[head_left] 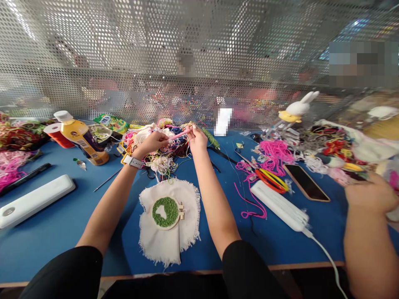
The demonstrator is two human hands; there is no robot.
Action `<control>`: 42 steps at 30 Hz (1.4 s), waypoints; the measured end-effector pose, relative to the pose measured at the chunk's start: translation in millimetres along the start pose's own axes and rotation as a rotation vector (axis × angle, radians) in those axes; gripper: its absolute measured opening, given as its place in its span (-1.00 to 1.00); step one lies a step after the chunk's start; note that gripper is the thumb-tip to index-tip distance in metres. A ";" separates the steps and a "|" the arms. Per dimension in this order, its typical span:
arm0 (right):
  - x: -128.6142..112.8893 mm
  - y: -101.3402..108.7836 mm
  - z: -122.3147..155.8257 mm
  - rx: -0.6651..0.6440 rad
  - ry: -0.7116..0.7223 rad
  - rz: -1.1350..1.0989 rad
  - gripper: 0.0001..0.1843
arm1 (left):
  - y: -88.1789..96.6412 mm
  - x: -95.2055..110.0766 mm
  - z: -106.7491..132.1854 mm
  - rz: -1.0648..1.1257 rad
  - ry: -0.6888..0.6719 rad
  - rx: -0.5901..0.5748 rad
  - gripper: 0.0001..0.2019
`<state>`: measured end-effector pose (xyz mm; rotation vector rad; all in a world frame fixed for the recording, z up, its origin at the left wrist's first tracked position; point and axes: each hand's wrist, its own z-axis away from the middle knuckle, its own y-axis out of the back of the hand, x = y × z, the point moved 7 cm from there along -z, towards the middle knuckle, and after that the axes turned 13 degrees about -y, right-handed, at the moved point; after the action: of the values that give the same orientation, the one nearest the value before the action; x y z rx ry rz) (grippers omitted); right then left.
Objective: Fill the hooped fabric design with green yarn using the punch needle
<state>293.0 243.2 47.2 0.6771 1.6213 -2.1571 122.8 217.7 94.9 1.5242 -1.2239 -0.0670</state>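
Above the heap of mixed yarn (163,164), a slim pink pen-shaped tool, seemingly a punch needle (178,136), spans between my two hands. My left hand (154,142), with a white watch on its wrist, pinches the near-left end. The fingers of my right hand (197,138) close around the other end, hiding its tip. On the table between my forearms lies white frayed cloth (190,199) in a small embroidery hoop (179,212). Green looped yarn (170,207) fills the hoop around a bare white shape. Neither hand touches the cloth.
An orange drink bottle (82,139) and red thread spool (57,135) stand left, beyond a white lamp bar (37,201). Scissors (272,180), pink yarn (276,153), a phone (307,182) and a corded white bar (279,205) lie right. A co-worker's hand (370,193) is far right.
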 end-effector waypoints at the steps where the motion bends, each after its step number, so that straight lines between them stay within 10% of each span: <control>1: 0.2 0.1 0.2 0.002 -0.005 0.005 -0.83 | -0.2 -0.9 -0.1 -0.005 0.005 0.004 -0.80; 42: -1.6 12.5 -4.5 0.117 0.031 0.034 -0.85 | 1.6 -19.7 1.5 -0.013 0.027 -0.026 -0.75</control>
<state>301.9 244.0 37.3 0.7713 1.4970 -2.2405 111.8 230.7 84.9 1.5055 -1.1882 -0.0707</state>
